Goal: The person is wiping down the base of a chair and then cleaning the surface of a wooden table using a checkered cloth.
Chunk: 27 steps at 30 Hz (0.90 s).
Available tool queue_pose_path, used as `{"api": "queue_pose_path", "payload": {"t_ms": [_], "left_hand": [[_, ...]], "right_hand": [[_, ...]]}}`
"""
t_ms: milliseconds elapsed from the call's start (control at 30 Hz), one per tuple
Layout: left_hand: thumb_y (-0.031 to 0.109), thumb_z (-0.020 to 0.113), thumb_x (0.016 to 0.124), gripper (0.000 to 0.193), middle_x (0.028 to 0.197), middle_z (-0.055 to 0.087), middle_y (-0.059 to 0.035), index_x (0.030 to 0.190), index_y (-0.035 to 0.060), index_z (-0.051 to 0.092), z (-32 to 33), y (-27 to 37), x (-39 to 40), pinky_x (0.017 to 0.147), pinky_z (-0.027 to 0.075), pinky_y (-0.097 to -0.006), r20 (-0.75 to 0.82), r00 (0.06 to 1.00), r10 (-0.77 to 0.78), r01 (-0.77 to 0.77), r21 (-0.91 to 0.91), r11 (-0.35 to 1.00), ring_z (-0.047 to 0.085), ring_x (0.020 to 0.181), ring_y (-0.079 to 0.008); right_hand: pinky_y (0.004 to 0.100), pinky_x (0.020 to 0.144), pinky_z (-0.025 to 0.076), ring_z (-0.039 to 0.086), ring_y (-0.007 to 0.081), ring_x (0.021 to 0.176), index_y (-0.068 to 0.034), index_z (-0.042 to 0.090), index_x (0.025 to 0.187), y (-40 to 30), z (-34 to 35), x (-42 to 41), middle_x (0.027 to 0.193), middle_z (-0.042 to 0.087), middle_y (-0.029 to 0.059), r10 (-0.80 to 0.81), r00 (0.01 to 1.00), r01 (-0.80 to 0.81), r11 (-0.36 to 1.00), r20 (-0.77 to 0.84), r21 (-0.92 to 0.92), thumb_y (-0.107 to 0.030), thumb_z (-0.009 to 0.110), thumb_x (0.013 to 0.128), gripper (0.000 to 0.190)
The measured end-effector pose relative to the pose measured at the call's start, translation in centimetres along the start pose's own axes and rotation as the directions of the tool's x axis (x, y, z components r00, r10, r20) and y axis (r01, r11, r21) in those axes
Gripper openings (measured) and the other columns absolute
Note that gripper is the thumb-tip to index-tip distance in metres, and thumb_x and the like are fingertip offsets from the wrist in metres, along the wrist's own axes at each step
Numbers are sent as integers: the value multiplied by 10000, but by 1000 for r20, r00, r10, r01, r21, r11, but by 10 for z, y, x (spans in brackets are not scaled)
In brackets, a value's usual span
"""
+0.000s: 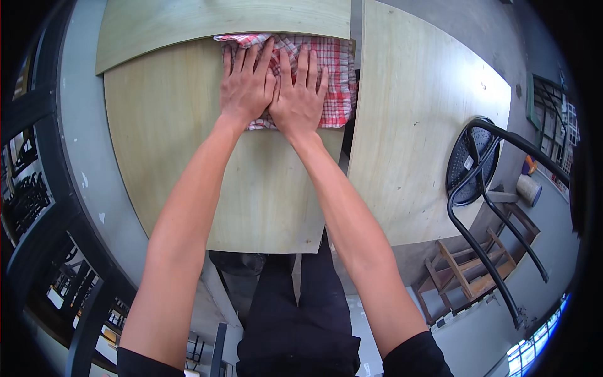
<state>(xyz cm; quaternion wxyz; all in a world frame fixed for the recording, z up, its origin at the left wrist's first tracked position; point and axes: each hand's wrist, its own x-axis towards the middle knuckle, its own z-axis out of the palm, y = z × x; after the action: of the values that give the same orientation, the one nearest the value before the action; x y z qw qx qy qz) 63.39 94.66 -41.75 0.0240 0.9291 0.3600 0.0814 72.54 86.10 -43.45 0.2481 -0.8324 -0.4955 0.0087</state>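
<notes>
A red, white and grey checked cloth point(337, 80) lies bunched and folded on a pale wood-grain tabletop point(160, 113), at its far right part. Both palms press down on it side by side, thumbs almost touching. My left hand point(245, 89) rests flat on the cloth's left part, fingers apart and pointing away from me. My right hand point(301, 96) lies flat just right of it, fingers also spread. The cloth's far edge reaches the border of a second wooden tabletop point(226, 16). Much of the cloth under the hands is hidden.
Across a narrow gap to the right stands another wooden table point(400, 108). An upturned stool with a round black seat point(471, 174) rests at its edge. A wooden chair point(464, 273) is beyond. A pale ledge point(85, 165) and dark window frame point(40, 122) run along the left.
</notes>
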Motion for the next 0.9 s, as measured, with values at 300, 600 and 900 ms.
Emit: {"api": "queue_pose_path", "payload": {"t_ms": [300,600,900], "left_hand": [[330,507,913,627,1405,505,-113,1513,179,402,5,5,296,1193,213,-551,-13,999,-46,46,30,998,436,1330,-303],[324,527,867,676,1418,488,-100,1504,131,408,-50,-17,119,1191,205,-580,193,979,-69,79,-40,996,409,1340,-311],[353,520,873,694,1498,421,-109,1515,122,394,-132,10,-88,1198,157,-602,464,874,-145,161,6,987,365,1386,-319]], "right_hand": [[536,1154,242,373,329,1404,-197,484,1452,89,-5,285,1521,401,165,-10,1000,10,999,21,32,-372,486,966,516],[529,1181,186,287,319,1469,-169,442,1494,-10,-34,121,1594,305,155,67,965,-69,998,252,-1,-380,447,999,538],[529,1180,181,335,312,1451,-208,479,1474,-82,-111,-59,1547,385,167,25,897,-69,994,442,83,-318,523,952,536]]}}
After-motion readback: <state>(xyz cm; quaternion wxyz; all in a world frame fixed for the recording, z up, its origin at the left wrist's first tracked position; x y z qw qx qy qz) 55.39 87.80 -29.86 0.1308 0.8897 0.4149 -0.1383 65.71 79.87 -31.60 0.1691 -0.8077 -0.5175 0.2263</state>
